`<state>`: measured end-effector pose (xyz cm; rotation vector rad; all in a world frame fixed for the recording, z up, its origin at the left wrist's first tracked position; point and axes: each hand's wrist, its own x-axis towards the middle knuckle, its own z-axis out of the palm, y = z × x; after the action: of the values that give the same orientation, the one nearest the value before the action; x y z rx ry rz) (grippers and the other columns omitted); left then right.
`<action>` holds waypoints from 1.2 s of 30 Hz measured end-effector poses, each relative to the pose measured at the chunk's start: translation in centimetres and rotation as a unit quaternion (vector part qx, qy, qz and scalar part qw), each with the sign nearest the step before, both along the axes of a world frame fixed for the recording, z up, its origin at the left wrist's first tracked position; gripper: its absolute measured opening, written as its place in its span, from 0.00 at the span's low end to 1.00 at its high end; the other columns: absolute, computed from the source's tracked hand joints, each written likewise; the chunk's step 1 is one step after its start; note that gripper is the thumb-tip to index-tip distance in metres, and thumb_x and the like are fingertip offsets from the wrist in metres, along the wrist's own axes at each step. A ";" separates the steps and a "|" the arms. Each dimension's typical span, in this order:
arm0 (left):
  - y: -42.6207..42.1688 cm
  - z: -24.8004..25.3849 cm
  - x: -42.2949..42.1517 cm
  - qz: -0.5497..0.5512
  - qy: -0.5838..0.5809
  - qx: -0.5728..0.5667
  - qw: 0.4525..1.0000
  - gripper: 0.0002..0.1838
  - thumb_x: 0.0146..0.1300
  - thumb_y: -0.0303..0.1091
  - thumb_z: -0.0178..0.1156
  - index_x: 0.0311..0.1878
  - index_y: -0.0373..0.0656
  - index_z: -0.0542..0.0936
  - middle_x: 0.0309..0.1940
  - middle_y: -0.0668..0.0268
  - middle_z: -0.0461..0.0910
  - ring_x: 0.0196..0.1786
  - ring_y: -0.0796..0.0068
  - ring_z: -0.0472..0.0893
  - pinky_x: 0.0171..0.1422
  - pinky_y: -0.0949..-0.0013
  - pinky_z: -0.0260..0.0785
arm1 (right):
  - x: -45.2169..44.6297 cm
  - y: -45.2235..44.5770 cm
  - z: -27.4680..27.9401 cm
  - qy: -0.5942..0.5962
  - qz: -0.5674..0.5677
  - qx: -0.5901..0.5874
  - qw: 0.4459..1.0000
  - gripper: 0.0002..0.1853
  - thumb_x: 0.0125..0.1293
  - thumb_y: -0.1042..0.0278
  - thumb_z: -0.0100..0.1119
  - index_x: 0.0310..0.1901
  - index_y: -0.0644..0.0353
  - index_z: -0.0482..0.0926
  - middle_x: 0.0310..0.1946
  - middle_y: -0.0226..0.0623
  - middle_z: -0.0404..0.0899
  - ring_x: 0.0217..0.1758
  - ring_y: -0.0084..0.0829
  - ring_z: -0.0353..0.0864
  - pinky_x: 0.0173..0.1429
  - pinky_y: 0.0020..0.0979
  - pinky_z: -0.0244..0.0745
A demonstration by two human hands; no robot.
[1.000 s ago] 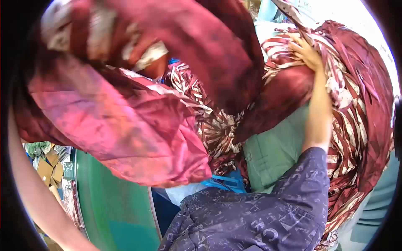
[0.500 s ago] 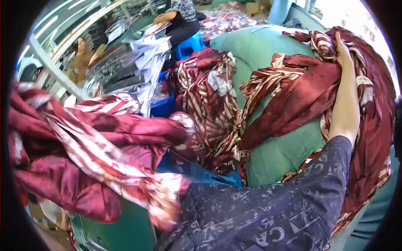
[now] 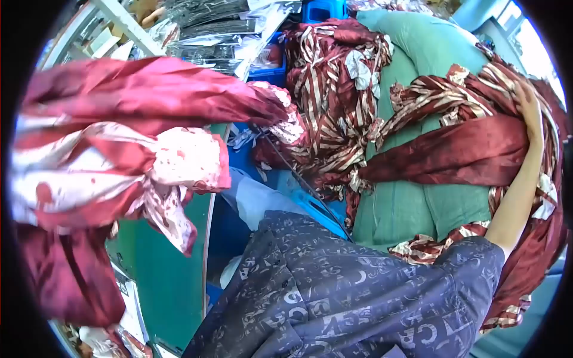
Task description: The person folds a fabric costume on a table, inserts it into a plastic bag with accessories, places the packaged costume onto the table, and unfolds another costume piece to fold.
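At the left of the view hangs a bunch of red and white silky garments [image 3: 131, 101], over the edge of a green table [image 3: 173, 268]. My left hand is not visible; the garments cover that side. On the right, my right hand [image 3: 528, 104] rests with fingers spread on a large heap of dark red and cream striped cloth [image 3: 537, 238]. A dark red sleeve-like piece [image 3: 447, 152] stretches from near that hand across green stuffed sacks [image 3: 394, 215]. More striped cloth [image 3: 322, 77] lies bunched in the middle.
Plastic-wrapped dark packages [image 3: 209, 30] are piled at the upper left beside a white metal bar [image 3: 128, 27]. A blue stool [image 3: 325, 9] stands at the top, with a blue crate [image 3: 271, 68] below it. Papers [image 3: 134, 304] lie by the green table at lower left.
The red and white bunch has swung from the upper middle to the left and spread there. My right hand has shifted right along the heap. The view has tilted down since half a second ago.
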<state>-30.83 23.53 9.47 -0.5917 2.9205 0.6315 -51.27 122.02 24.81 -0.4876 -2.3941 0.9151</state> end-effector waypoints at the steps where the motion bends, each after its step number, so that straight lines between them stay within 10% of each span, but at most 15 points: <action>1: 0.0 -0.6 0.3 -0.003 -0.012 0.011 1.000 0.22 0.70 0.43 0.49 0.59 0.38 0.76 0.54 0.54 0.79 0.55 0.60 0.79 0.62 0.64 0.71 | -0.3 -3.1 0.0 -0.036 0.062 0.200 0.977 0.26 0.72 0.54 0.57 0.67 0.57 0.71 0.53 0.37 0.80 0.57 0.32 0.78 0.66 0.31 0.67; 8: -0.3 -1.8 2.6 0.011 -0.058 0.051 0.997 0.22 0.70 0.43 0.50 0.59 0.39 0.76 0.54 0.55 0.79 0.55 0.61 0.79 0.61 0.65 0.71 | 0.8 -17.3 -2.8 -0.141 0.075 0.436 0.886 0.40 0.56 0.49 0.71 0.68 0.54 0.68 0.64 0.44 0.72 0.71 0.43 0.66 0.73 0.46 0.60; 10: -1.1 -1.9 3.4 0.025 -0.076 0.053 0.995 0.22 0.70 0.43 0.50 0.59 0.39 0.76 0.54 0.55 0.79 0.55 0.61 0.79 0.61 0.65 0.71 | 2.3 -21.6 -3.0 -0.347 0.038 0.451 0.822 0.51 0.46 0.47 0.77 0.72 0.46 0.62 0.73 0.42 0.60 0.78 0.47 0.52 0.74 0.60 0.53; 17: -4.8 -1.4 5.1 0.061 -0.098 0.043 0.992 0.22 0.70 0.43 0.50 0.60 0.40 0.76 0.55 0.55 0.79 0.55 0.62 0.79 0.61 0.65 0.71 | 5.3 -28.1 -7.2 -0.360 0.096 0.537 0.756 0.67 0.25 0.52 0.84 0.74 0.41 0.58 0.74 0.37 0.58 0.80 0.47 0.47 0.74 0.59 0.52; 21: -4.8 -2.3 2.2 0.025 -0.069 0.054 0.996 0.22 0.70 0.43 0.50 0.60 0.40 0.76 0.55 0.56 0.79 0.55 0.62 0.78 0.61 0.65 0.71 | 3.8 -25.2 -16.8 -0.415 0.121 0.579 0.692 0.27 0.54 0.57 0.69 0.57 0.50 0.78 0.62 0.37 0.74 0.72 0.42 0.64 0.67 0.53 0.63; 25: -3.8 -3.8 -1.4 -0.018 -0.036 0.076 0.996 0.22 0.70 0.44 0.50 0.60 0.40 0.75 0.55 0.56 0.78 0.55 0.63 0.78 0.61 0.66 0.71 | -0.2 -28.7 -9.5 -0.601 0.279 0.388 0.641 0.12 0.59 0.65 0.59 0.42 0.58 0.83 0.50 0.42 0.82 0.58 0.41 0.78 0.59 0.44 0.73; 27: -3.2 -4.2 -2.8 -0.039 -0.027 0.086 0.995 0.22 0.70 0.44 0.51 0.60 0.41 0.75 0.55 0.56 0.78 0.55 0.63 0.78 0.61 0.66 0.71 | -2.0 -24.5 -1.8 -0.350 0.374 0.217 0.831 0.16 0.58 0.73 0.55 0.48 0.57 0.82 0.45 0.47 0.83 0.51 0.42 0.82 0.53 0.39 0.78; 29: -2.7 -4.8 -3.8 -0.052 -0.022 0.093 0.994 0.22 0.70 0.44 0.51 0.60 0.41 0.75 0.55 0.56 0.78 0.55 0.63 0.78 0.61 0.66 0.71 | -3.1 -16.8 6.2 -0.226 -0.086 0.382 0.892 0.19 0.61 0.69 0.54 0.55 0.59 0.79 0.45 0.44 0.83 0.51 0.38 0.81 0.56 0.35 0.77; 34: -3.3 -5.4 -5.7 -0.060 -0.015 0.102 0.993 0.22 0.70 0.44 0.51 0.60 0.41 0.75 0.56 0.56 0.78 0.55 0.63 0.78 0.61 0.66 0.71 | 20.7 34.0 13.1 -0.233 -0.494 0.369 0.752 0.31 0.70 0.43 0.43 0.65 0.57 0.73 0.53 0.54 0.80 0.56 0.52 0.78 0.60 0.50 0.72; 36: -3.5 -5.5 -6.2 -0.066 -0.008 0.098 0.993 0.22 0.70 0.44 0.51 0.60 0.42 0.75 0.56 0.57 0.78 0.56 0.64 0.78 0.61 0.66 0.71 | 23.0 24.5 10.3 -0.316 -0.561 0.252 0.722 0.35 0.64 0.48 0.48 0.68 0.63 0.68 0.62 0.58 0.73 0.61 0.57 0.75 0.71 0.56 0.61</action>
<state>-37.07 20.05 3.97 -0.3774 2.8086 0.8783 -28.29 146.49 35.09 -1.9235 -2.0360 -0.5277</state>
